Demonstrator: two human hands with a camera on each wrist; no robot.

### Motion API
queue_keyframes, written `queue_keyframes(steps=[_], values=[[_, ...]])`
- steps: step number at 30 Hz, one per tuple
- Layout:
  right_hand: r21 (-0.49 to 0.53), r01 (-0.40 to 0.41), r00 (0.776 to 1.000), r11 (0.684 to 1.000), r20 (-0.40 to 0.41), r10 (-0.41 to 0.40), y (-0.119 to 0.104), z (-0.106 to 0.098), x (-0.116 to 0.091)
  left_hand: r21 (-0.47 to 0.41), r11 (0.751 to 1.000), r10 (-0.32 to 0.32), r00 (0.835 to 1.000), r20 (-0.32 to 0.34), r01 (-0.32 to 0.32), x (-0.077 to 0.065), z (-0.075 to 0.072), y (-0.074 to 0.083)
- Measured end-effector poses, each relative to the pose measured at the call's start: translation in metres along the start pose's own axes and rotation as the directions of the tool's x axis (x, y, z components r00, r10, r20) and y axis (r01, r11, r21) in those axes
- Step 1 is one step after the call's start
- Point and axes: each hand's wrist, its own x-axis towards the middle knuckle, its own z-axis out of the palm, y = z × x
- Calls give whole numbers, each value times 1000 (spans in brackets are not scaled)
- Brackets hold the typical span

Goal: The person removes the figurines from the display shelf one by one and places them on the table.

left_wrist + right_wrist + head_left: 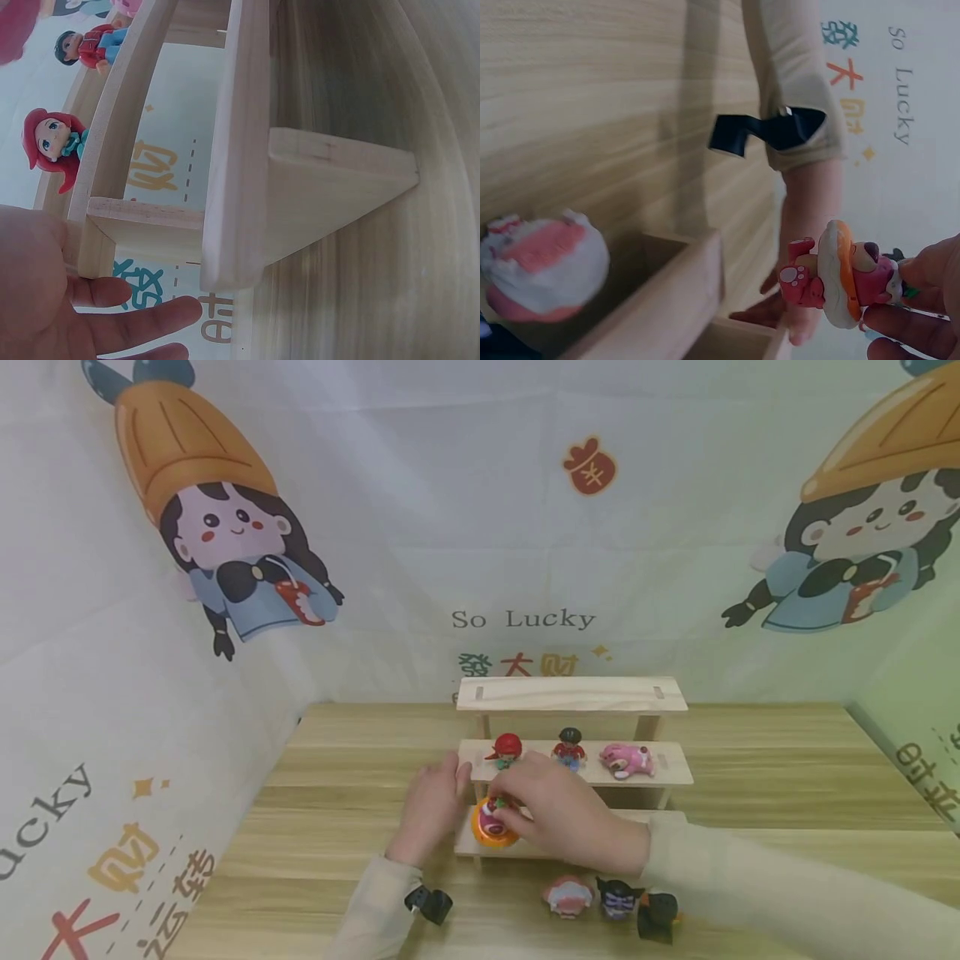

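Observation:
My right hand [562, 814] pinches a small pink bear figurine [806, 285] by its head. An orange and white ring circles the bear's waist. In the head view the figurine overlaps the left end of the lowest tier of a wooden three-tier shelf [570, 693]. My left hand [431, 806] is at the left end of the middle tier, its fingers extended along the shelf's side in the left wrist view. On the middle tier stand a red-haired figurine [507, 745] and a dark-haired figurine in a red top [568, 747]; a second pink bear figurine [630, 760] lies to their right.
In front of the shelf, a pink and white figurine [567, 897] and a black and purple figurine [617, 902] lie on the wooden table [360, 743]. Black wrist cameras are strapped to both sleeves. A printed white cloth [420, 527] hangs behind and along the sides.

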Motion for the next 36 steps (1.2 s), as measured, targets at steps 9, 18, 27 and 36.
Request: queue_keyframes(steps=[9, 18, 27, 36], values=[[37, -14, 995, 999, 95, 10, -2, 25, -21, 10, 1000, 10, 1000, -18, -10, 0, 2, 0], [99, -80, 992, 992, 106, 70, 1, 52, -45, -19, 1000, -17, 1000, -2, 17, -1, 0, 3], [97, -110, 985, 989, 147, 95, 3, 68, -53, -12, 1000, -11, 1000, -4, 11, -2, 1, 2], [92, -120, 985, 988, 132, 108, 4, 77, -57, -19, 1000, -6, 1000, -9, 6, -2, 0, 2]])
